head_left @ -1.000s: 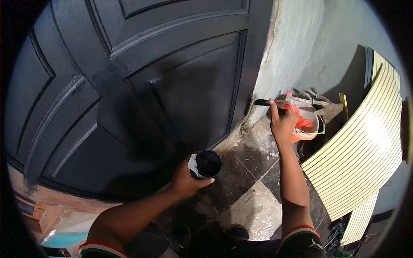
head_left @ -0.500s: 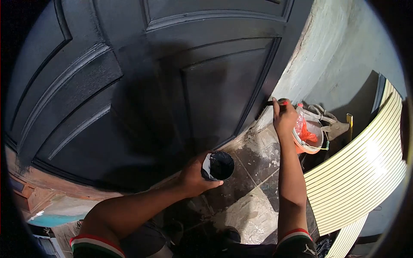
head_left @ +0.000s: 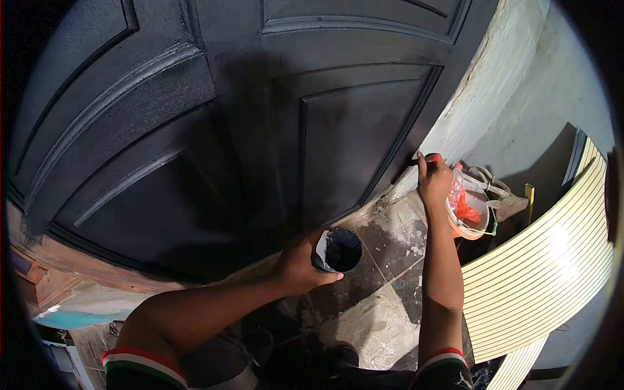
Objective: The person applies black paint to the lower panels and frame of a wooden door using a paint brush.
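Note:
A black panelled door (head_left: 364, 143) fills the upper left and middle. My left hand (head_left: 302, 265) is wrapped round a dark cup (head_left: 344, 250) with black content inside and a whitish patch on its rim. At the door's right edge, beside the wall, my right hand (head_left: 433, 179) pinches a small brush (head_left: 416, 162); its dark tip is at the door edge, and the fingers hide most of it. A spot of red shows at the fingers.
Right of my right hand stands a bucket (head_left: 482, 218) holding a plastic bottle (head_left: 457, 184) and red plastic. Cream ribbed panels (head_left: 539, 266) lean at the right. A pale, stained sheet (head_left: 377, 325) lies on the tiled floor (head_left: 383, 260). The wall (head_left: 478, 97) adjoins the door.
The view has shifted slightly, so the door and bucket appear a little further right. My right hand stays at the door's edge, and my left hand still holds the cup.

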Motion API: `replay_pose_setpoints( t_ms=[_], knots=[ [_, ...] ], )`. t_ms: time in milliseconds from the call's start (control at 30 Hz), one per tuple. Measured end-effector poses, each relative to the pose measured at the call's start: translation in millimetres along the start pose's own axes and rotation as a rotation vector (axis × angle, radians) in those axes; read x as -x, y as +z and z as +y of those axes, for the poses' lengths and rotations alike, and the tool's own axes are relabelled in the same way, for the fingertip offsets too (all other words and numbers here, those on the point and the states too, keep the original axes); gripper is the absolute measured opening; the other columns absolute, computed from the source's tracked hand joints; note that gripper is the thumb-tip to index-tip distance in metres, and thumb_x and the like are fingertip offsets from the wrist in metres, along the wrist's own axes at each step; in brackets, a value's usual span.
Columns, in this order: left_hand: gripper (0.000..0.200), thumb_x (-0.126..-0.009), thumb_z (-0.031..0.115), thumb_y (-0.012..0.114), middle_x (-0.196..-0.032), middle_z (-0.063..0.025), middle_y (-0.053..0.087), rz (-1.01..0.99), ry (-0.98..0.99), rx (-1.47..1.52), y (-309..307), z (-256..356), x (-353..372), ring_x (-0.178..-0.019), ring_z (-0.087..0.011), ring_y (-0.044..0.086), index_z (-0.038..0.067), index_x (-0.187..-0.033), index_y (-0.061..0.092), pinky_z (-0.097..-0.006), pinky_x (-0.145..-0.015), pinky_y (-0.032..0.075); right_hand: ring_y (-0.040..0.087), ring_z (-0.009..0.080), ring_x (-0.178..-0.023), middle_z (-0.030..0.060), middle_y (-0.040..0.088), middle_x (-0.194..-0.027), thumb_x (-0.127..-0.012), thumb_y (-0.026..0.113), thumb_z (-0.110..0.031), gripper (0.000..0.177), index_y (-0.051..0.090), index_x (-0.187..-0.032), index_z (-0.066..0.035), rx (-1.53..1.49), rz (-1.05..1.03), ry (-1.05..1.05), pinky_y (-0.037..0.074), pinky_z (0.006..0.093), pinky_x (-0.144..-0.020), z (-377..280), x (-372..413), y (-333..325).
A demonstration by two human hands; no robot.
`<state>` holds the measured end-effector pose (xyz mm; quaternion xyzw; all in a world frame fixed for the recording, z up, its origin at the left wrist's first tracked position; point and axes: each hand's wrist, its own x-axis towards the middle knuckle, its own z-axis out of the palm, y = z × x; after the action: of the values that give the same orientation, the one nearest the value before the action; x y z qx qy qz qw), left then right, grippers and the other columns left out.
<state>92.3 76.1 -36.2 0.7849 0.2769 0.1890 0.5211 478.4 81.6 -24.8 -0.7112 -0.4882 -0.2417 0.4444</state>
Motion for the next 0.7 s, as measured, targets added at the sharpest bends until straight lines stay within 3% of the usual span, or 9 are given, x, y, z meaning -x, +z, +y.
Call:
replay_pose_setpoints(
  t_ms=[167,300,433,567,700],
  knots=[
    [0.089,-0.075,0.024,0.095,-0.137,-0.0158,0.063,-0.010,0.018,0.009,-3,5,0,-0.127,-0.0286,0.063,0.002,-0.147,0.047,-0.0414,-0.112,0.047,0.066,0.0411,-0.064,0.0222,0.065,-0.071,-0.095,0.079,-0.017,0.024,0.065,-0.085,0.001,-0.078,0.040,0.101,0.050,0.0439,-0.059,-6,-6,-2],
    [0.087,-0.075,0.023,0.095,-0.135,-0.0152,0.064,-0.005,-0.004,0.039,-1,2,0,-0.126,-0.0271,0.063,0.004,-0.146,0.048,-0.0409,-0.111,0.048,0.065,0.0418,-0.065,0.0222,0.066,-0.072,-0.095,0.078,-0.016,0.022,0.066,-0.087,0.001,-0.050,-0.034,-0.032,0.050,0.0425,-0.060,-5,11,3],
    [0.085,-0.075,0.022,0.095,-0.134,-0.0147,0.064,0.023,0.028,0.027,0,0,0,-0.126,-0.0262,0.063,0.005,-0.145,0.049,-0.0409,-0.110,0.048,0.067,0.0384,-0.067,0.0225,0.068,-0.078,-0.095,0.076,-0.011,0.016,0.067,-0.089,0.000,-0.175,0.102,-0.013,0.051,0.0417,-0.061,-9,16,-1],
    [0.081,-0.075,0.021,0.095,-0.132,-0.0135,0.065,0.003,0.065,0.064,3,-7,-4,-0.124,-0.0259,0.064,0.004,-0.141,0.051,-0.0404,-0.109,0.049,0.064,0.0397,-0.068,0.0187,0.064,-0.078,-0.094,0.075,-0.009,0.018,0.061,-0.086,-0.001,0.009,-0.052,-0.138,0.051,0.0445,-0.064,-1,54,3],
    [0.077,-0.075,0.016,0.095,-0.131,-0.0130,0.066,0.077,0.108,-0.017,2,10,0,-0.122,-0.0248,0.065,0.003,-0.138,0.052,-0.0389,-0.107,0.049,0.066,0.0410,-0.080,0.0184,0.067,-0.090,-0.087,0.076,-0.004,0.016,0.066,-0.098,0.001,0.014,-0.111,-0.222,0.054,0.0467,-0.072,-2,66,-7]
  ],
)
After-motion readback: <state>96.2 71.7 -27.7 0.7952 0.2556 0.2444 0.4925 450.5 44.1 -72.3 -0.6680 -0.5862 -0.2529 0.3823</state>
